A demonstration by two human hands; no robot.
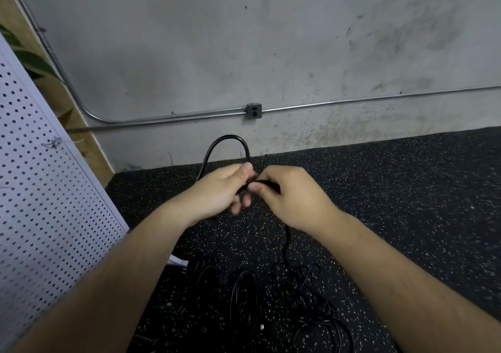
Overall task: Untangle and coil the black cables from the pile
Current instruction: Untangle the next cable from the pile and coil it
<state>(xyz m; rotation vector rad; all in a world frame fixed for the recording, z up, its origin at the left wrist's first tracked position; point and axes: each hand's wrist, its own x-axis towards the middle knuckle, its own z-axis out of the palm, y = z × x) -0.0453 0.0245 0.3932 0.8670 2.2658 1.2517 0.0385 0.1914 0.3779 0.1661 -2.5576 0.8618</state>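
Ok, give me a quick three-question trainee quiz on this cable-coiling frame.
1. True or false: the left hand and the right hand both grip the black cable.
2. Where does the cable pile lie? A: on the speckled floor; B: on a table; C: in a box.
3. Fill in: the grey box on the wall is a power ____.
Key: 1 true; 2 A; 3 outlet.

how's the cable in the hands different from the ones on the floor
The held cable is gripped by the left hand and right hand, arching in one loop; the floor cables lie loose and tangled. The held cable looks thicker than the floor cables. All are black.
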